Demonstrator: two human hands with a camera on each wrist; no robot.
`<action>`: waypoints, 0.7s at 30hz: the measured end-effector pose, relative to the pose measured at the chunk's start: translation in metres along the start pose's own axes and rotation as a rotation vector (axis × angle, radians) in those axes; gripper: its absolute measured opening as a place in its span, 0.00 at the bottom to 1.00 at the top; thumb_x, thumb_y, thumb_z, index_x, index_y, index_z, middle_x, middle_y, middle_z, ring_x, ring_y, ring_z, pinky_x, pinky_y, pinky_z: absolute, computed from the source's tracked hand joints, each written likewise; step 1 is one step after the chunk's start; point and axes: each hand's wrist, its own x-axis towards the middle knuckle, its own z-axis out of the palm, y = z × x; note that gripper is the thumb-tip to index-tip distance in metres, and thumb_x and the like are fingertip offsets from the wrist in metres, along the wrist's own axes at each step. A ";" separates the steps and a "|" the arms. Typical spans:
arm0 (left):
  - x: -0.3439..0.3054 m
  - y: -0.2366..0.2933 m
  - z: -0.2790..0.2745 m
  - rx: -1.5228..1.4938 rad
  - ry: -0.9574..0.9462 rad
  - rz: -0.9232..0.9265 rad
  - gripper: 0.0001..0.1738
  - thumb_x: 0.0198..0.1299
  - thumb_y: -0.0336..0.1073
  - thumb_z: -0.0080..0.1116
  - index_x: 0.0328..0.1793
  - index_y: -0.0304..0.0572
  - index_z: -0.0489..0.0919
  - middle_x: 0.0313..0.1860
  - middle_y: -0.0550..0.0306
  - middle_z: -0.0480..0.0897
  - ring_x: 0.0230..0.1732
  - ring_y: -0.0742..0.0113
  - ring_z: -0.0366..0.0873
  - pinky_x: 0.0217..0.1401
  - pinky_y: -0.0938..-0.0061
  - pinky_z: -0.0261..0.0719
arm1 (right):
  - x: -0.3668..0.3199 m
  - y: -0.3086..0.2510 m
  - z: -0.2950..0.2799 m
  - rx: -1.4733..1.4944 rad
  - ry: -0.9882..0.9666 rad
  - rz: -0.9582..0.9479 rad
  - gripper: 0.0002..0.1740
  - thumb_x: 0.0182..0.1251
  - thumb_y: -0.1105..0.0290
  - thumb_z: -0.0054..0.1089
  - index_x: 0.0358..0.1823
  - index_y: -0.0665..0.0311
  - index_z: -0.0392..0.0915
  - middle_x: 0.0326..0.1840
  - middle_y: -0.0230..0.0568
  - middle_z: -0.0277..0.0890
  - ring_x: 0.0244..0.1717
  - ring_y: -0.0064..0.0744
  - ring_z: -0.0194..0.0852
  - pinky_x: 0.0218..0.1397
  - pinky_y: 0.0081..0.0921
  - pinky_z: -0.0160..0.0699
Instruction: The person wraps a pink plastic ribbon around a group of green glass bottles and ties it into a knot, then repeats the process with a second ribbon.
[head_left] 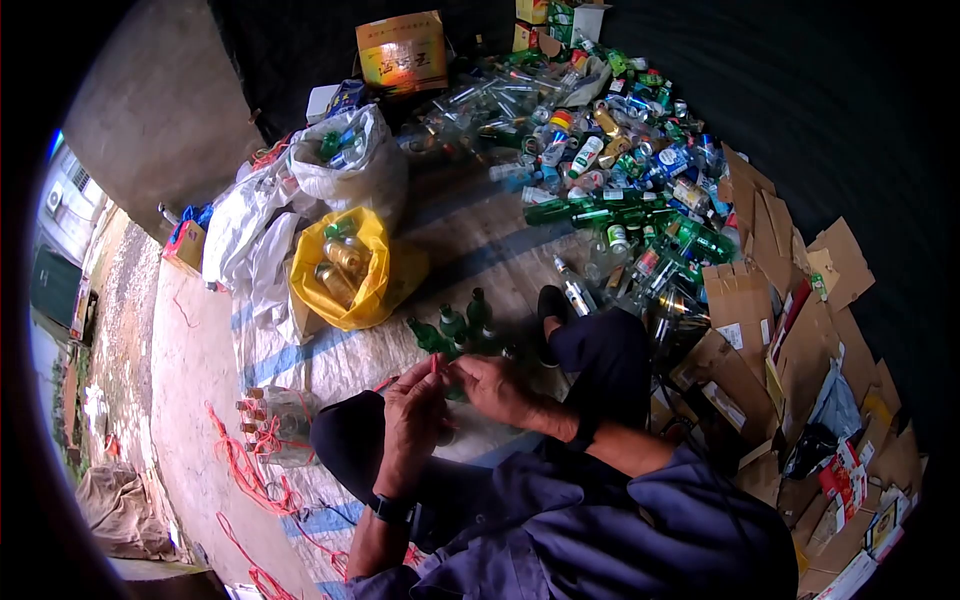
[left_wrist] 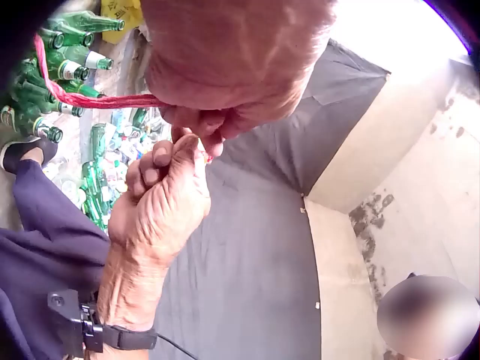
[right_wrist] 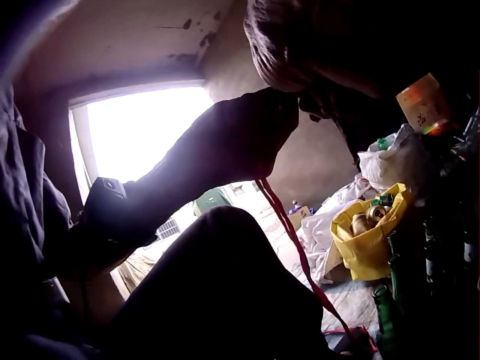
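My left hand (head_left: 412, 408) and right hand (head_left: 495, 388) meet over my lap, in front of several green glass bottles (head_left: 452, 322) standing on the ground. A red plastic string (left_wrist: 105, 100) runs out of my left fist, which grips it. In the left wrist view my right thumb and fingers (left_wrist: 169, 184) pinch close against the left fingertips, where a small red bit shows. The right wrist view has the string (right_wrist: 296, 236) slanting from the left hand down to the bottles (right_wrist: 386, 315). Both hands are dark in that view.
A yellow bag (head_left: 345, 270) of cans stands ahead, beside a white sack (head_left: 350, 165). Bottles and cans (head_left: 610, 180) pile up at the back right. Flattened cardboard (head_left: 745, 310) lies at the right. Tied clear bottles (head_left: 278, 425) and loose red string (head_left: 240, 470) lie at the left.
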 end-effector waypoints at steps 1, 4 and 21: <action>0.000 -0.002 0.000 0.025 0.006 0.011 0.17 0.66 0.31 0.53 0.60 0.33 0.74 0.33 0.60 0.80 0.25 0.74 0.77 0.20 0.81 0.75 | -0.001 0.001 -0.001 -0.121 -0.009 -0.057 0.04 0.61 0.74 0.57 0.32 0.67 0.73 0.26 0.50 0.76 0.29 0.50 0.79 0.30 0.39 0.73; -0.002 -0.003 0.005 0.166 0.028 -0.033 0.20 0.66 0.31 0.52 0.63 0.32 0.73 0.32 0.63 0.79 0.24 0.79 0.74 0.21 0.85 0.70 | -0.004 -0.006 -0.009 -0.178 -0.105 -0.147 0.04 0.57 0.76 0.56 0.30 0.66 0.70 0.24 0.52 0.74 0.29 0.55 0.77 0.30 0.44 0.72; 0.002 -0.031 -0.015 1.362 -0.171 0.415 0.08 0.58 0.30 0.52 0.41 0.38 0.78 0.35 0.42 0.81 0.40 0.42 0.80 0.40 0.59 0.78 | -0.010 0.000 -0.023 -0.198 -0.293 0.097 0.10 0.58 0.70 0.58 0.24 0.69 0.76 0.24 0.57 0.76 0.29 0.56 0.78 0.30 0.43 0.73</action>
